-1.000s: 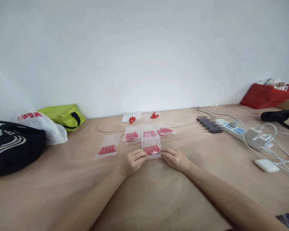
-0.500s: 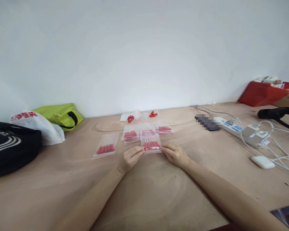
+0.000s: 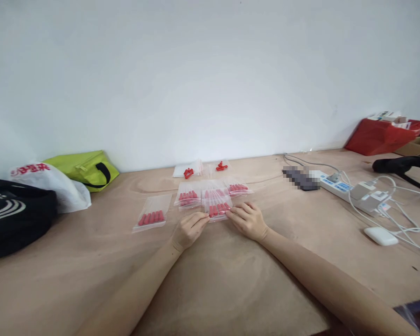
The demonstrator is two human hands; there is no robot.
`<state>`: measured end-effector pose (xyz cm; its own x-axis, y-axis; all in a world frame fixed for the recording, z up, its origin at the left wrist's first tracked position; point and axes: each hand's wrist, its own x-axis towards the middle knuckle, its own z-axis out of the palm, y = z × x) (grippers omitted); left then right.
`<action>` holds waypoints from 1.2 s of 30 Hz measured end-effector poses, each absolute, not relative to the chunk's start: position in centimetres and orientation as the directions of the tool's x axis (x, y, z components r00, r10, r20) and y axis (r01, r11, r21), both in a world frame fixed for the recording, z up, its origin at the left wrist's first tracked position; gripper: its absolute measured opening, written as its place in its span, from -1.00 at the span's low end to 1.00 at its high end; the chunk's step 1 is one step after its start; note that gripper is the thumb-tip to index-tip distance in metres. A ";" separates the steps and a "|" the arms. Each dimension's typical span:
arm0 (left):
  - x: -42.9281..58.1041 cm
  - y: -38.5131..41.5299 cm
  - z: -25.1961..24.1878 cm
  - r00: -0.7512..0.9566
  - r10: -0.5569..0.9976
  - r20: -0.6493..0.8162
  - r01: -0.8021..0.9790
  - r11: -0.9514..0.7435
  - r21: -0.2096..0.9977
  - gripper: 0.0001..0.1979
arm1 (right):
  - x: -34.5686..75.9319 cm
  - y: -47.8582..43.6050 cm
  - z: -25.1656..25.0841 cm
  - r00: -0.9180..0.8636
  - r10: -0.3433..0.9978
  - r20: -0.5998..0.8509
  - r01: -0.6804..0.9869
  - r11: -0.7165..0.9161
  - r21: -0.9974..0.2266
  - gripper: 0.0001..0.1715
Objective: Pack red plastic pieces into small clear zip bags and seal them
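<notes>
"What are the hands doing?"

"On my screen, the left hand [image 3: 189, 230] pinches the near left corner of a clear bag [image 3: 217, 202] of red tubes [image 3: 215, 210], flat on the table [image 3: 213, 284]; the right hand [image 3: 248, 221] pinches its near right side. I judge they're working that edge; next calls for even fingertip pressure."

"Anything in the way?"

"Left, a black bag [image 3: 17, 219] and a filled packet [image 3: 153, 211], both apart. Close behind, overlapping packets [image 3: 189, 193] might drag. Right, a power strip [image 3: 332, 183], well apart."
</notes>
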<state>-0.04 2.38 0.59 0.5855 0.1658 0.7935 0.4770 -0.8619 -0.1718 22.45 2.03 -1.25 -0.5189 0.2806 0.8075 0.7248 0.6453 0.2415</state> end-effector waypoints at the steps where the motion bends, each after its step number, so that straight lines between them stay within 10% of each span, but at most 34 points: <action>1: 0.0 2.4 0.5 0.583 0.172 0.794 0.482 -0.860 -0.167 -0.88 | 22.1 2.1 -1.2 -0.530 0.257 0.808 0.720 0.640 0.268 -0.82; 17: -0.2 2.5 0.1 0.596 0.196 0.779 0.483 -0.862 -0.153 -0.79 | 18.3 2.3 -1.0 -0.595 0.120 0.795 0.685 0.592 0.424 -0.82; 36: -0.2 2.3 0.3 0.558 0.237 0.795 0.491 -0.867 -0.086 -0.83 | 22.9 2.6 -1.3 -0.565 0.278 0.777 0.737 0.594 0.323 -0.82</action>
